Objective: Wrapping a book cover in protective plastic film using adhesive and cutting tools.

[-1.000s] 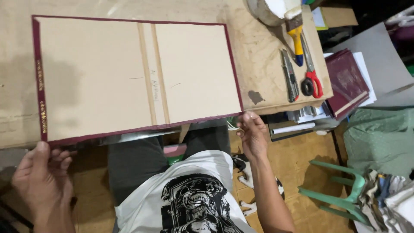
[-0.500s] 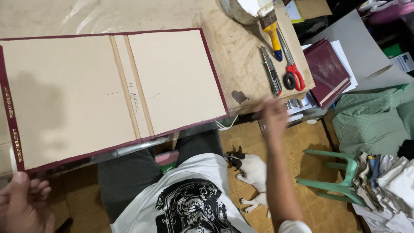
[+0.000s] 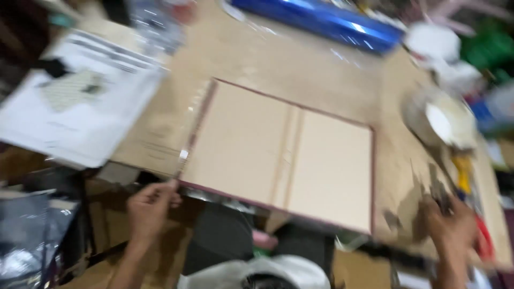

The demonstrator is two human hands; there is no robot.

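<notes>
Blue roll [image 3: 326,20], white papers [image 3: 80,107]

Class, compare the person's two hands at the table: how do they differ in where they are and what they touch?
The left hand pinches the near left corner of the open book cover; the right hand is off the cover, among blurred tools at the table's right edge. Both are bare.

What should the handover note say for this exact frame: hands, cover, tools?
Left hand: at the near left corner of the open book cover, fingers curled at its edge; the grip is blurred.
Right hand: at the table's right edge, on or just over the tools there; blur hides whether it holds one.
Cover: lies flat and open on the table, board side up, dark red border showing, spine strip down the middle.
Nearby: tape roll at right, blue roll at the far edge, printed sheets at left.
Done: border reads as wrapped over the boards. Left: boards bare.
</notes>
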